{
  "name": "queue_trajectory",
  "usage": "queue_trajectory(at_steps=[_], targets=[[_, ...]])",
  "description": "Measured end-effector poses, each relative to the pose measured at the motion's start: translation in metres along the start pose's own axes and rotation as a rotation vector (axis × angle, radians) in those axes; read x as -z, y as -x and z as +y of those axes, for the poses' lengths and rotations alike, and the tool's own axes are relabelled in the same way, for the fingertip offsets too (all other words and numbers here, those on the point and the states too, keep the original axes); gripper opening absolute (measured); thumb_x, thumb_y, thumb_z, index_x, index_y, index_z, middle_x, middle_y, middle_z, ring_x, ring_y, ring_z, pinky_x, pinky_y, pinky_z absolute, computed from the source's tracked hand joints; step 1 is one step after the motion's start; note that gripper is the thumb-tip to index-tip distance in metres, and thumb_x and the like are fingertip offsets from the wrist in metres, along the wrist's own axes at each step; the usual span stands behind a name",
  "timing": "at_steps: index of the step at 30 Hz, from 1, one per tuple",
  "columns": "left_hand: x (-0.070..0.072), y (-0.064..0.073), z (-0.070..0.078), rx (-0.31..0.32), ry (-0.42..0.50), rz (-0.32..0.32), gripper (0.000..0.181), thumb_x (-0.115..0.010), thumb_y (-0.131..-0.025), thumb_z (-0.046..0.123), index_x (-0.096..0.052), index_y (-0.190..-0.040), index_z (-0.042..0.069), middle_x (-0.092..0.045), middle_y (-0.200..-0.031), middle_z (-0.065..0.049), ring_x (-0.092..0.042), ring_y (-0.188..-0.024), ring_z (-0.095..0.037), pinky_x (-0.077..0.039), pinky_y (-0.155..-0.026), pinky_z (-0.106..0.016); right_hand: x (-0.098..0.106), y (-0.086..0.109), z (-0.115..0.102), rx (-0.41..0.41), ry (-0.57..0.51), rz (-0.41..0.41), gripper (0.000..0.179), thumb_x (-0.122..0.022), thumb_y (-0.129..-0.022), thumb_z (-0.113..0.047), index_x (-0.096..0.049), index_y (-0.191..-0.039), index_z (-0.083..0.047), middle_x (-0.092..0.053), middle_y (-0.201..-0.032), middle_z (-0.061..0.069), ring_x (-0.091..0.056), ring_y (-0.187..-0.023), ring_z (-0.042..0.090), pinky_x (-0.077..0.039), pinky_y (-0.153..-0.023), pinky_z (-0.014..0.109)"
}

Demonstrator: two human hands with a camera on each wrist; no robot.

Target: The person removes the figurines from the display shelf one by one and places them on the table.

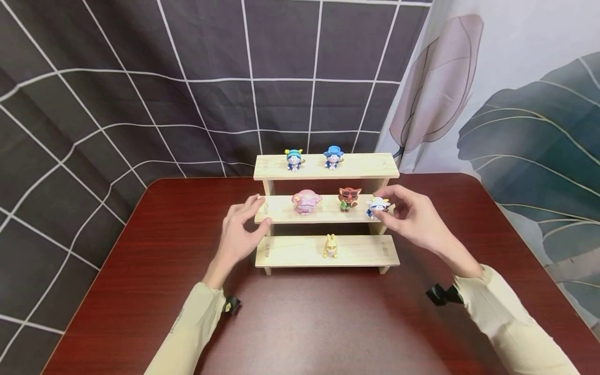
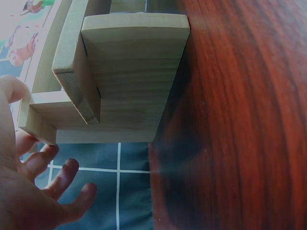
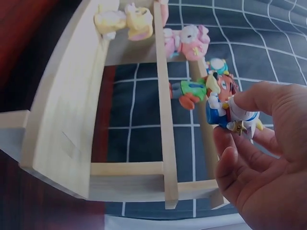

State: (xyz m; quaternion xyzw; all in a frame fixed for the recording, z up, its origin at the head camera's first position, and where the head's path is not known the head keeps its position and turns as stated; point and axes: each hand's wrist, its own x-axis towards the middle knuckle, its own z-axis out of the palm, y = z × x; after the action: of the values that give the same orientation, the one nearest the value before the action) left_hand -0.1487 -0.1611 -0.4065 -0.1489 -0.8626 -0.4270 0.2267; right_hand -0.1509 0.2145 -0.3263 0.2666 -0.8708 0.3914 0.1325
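Observation:
A three-tier wooden display stand stands on the table. My right hand pinches a small figurine with a white hat and blue clothes, at the right end of the middle tier. In the right wrist view this figurine sits between thumb and fingers; whether its base touches the tier cannot be told. My left hand grips the left end of the middle tier, thumb at the front edge and fingers at the back. Beside the held figurine stands a brown fox figurine, and farther left a pink figurine.
Two blue figurines, one with a teal hat and one with a blue hat, stand on the top tier. A yellow rabbit figurine is on the bottom tier. Behind the reddish-brown table hangs a dark checked curtain.

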Motion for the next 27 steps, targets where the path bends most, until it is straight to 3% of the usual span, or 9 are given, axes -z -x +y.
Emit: queue_trajectory(at_steps=[27], targets=[[0.0, 0.001, 0.0, 0.019, -0.003, -0.011, 0.048, -0.076, -0.085, 0.022, -0.068, -0.132, 0.012, -0.059, -0.139, -0.01, -0.053, -0.111, -0.033, -0.04, -0.09, -0.051, -0.032, 0.03, -0.016, 0.073, -0.113, -0.032, 0.037, -0.084, -0.073, 0.006, -0.069, -0.104, -0.008, -0.067, -0.089, -0.004, -0.054, -0.063, 0.014, -0.044, -0.054, 0.026]])
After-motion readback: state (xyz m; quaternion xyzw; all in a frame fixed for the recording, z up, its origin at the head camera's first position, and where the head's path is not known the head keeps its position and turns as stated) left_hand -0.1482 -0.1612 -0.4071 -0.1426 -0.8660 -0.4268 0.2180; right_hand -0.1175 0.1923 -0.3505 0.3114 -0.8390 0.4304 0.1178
